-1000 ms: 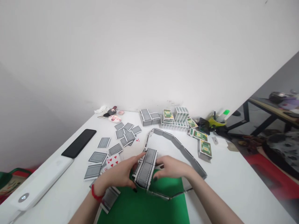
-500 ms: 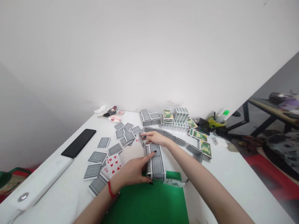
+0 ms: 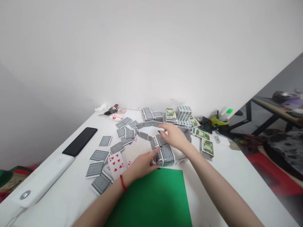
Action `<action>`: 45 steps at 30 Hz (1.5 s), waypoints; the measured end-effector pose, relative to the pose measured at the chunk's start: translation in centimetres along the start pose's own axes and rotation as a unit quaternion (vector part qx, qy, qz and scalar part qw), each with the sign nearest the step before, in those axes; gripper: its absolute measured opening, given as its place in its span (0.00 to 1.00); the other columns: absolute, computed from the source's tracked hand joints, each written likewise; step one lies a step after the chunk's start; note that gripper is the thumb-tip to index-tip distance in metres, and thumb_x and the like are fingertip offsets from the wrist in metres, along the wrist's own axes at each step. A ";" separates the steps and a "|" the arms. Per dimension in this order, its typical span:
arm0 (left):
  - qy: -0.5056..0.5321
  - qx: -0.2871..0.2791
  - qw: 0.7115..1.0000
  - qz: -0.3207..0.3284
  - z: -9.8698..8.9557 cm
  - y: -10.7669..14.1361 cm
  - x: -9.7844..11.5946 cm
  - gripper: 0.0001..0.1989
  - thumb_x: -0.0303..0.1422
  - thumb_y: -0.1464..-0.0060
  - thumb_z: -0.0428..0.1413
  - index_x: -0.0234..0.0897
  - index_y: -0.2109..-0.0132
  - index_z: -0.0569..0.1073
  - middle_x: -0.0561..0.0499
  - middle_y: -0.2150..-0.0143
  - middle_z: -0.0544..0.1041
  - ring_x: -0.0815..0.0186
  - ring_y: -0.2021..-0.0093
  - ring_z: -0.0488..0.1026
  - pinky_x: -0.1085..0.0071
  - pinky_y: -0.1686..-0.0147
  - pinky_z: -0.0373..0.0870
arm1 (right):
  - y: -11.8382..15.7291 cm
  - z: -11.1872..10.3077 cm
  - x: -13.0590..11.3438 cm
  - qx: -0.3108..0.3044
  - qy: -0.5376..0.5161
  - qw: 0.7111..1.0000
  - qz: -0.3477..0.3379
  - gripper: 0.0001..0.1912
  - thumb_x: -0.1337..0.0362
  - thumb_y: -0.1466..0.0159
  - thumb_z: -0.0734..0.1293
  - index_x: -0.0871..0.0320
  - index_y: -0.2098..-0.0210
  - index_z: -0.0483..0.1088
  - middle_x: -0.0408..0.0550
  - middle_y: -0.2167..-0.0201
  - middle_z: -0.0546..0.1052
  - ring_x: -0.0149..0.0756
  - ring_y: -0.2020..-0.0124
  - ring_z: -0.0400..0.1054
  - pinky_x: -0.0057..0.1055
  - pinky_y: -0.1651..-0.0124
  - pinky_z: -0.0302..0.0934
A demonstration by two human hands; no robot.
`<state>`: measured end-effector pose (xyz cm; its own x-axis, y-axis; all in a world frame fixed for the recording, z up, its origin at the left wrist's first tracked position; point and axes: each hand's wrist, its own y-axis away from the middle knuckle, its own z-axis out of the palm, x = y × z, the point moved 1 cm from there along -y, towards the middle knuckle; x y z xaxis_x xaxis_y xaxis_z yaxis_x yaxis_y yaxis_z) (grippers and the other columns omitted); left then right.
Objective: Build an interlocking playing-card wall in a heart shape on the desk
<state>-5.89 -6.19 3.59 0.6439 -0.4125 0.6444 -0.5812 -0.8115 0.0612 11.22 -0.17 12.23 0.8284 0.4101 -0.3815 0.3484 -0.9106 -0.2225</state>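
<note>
Grey-backed cards form a box-like block behind the green sheet, joined to a curved strip of folded cards. My left hand, with a red band at the wrist, grips the block's left side between thumb and fingers. Over the block's far edge is my right hand, its thumb and fingers bent near the folded strip; what it holds, if anything, is hidden. Loose cards, among them a face-up six of hearts, lie left of my left hand.
A black phone and a white device lie at the left. Grey card stacks and green-and-white card boxes stand by the wall. A yellow holder is at the right.
The block and my left hand have moved away from me, off the green sheet. My right hand has shifted right and farther away. The strip now curves into a loop at its left.
</note>
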 end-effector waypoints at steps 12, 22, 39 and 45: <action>0.029 -0.017 0.994 0.106 -1.3 -2.0 -1.4 0.10 0.39 0.51 0.57 0.36 0.69 0.69 0.54 0.71 0.71 0.69 0.68 0.67 0.76 0.68 0.61 | 11.6 4.1 2.2 -0.109 -0.002 0.984 0.138 0.03 0.66 0.43 0.64 0.58 0.69 0.68 0.49 0.68 0.75 0.39 0.65 0.69 0.30 0.64 0.57; -0.246 -0.006 0.956 0.162 0.5 -2.3 -1.3 0.14 0.40 0.41 0.45 0.34 0.65 0.69 0.48 0.68 0.73 0.64 0.68 0.71 0.72 0.70 0.63 | 11.7 6.7 3.4 0.010 -0.110 0.990 0.090 0.11 0.62 0.40 0.63 0.57 0.78 0.65 0.44 0.77 0.71 0.33 0.75 0.65 0.27 0.70 0.57; -0.287 0.035 0.944 0.156 2.0 -2.2 -0.6 0.15 0.38 0.41 0.44 0.33 0.67 0.69 0.46 0.69 0.73 0.63 0.69 0.72 0.68 0.71 0.65 | 12.1 7.9 3.8 0.057 -0.152 0.986 0.043 0.10 0.62 0.39 0.63 0.57 0.75 0.70 0.44 0.78 0.70 0.32 0.75 0.65 0.27 0.69 0.58; -0.201 0.079 0.961 0.174 0.8 -1.8 -1.3 0.13 0.41 0.44 0.49 0.35 0.68 0.68 0.50 0.71 0.71 0.66 0.71 0.69 0.72 0.72 0.63 | 11.9 7.7 3.8 0.047 -0.161 0.985 0.038 0.09 0.64 0.39 0.62 0.57 0.75 0.68 0.44 0.77 0.69 0.33 0.73 0.65 0.26 0.70 0.58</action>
<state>-5.25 -4.48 2.05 0.5824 -0.7715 0.2561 -0.7344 -0.6345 -0.2411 15.16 -9.01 1.27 0.6627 0.3492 -0.6625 0.2357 -0.9369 -0.2581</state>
